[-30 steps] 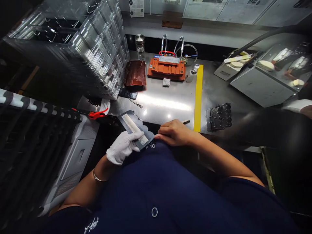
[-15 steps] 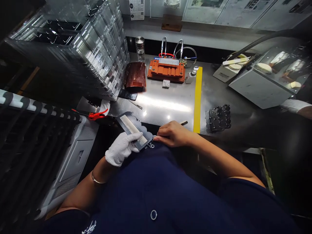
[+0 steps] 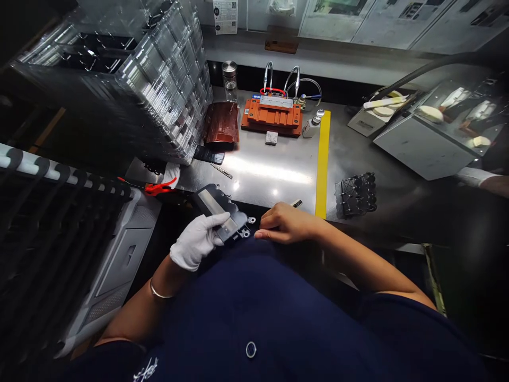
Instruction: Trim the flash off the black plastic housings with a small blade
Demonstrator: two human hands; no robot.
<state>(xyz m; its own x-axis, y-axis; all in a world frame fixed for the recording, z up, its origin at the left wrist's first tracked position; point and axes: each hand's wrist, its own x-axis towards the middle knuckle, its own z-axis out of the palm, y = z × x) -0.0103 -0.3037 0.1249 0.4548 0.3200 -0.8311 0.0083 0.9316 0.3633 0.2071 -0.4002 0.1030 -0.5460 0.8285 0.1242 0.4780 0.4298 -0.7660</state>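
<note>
A dark grey plastic part (image 3: 236,214) with a scalloped edge, small ring lugs and a pale flat strip is tilted in front of my body. My left hand (image 3: 195,241), in a white glove, grips its lower end, thumb across the strip. My bare right hand (image 3: 281,224) is closed just right of the part's lug end, with a small gap between. From behind its knuckles sticks the black and pale end of a slim tool (image 3: 297,203); the tool's front end is hidden by my fingers.
An orange fixture (image 3: 271,115), a small bottle (image 3: 311,127) and a glass flask (image 3: 229,82) stand at the back. Clear trays (image 3: 159,85) are stacked left. A thin knife (image 3: 221,170) and red-handled tool (image 3: 160,187) lie nearer. Another black part (image 3: 356,194) sits beyond the yellow tape (image 3: 322,164).
My right hand has come away from the part's lug end and dropped slightly, the slim tool's end shifting with it. The part has turned a little in my left hand.
</note>
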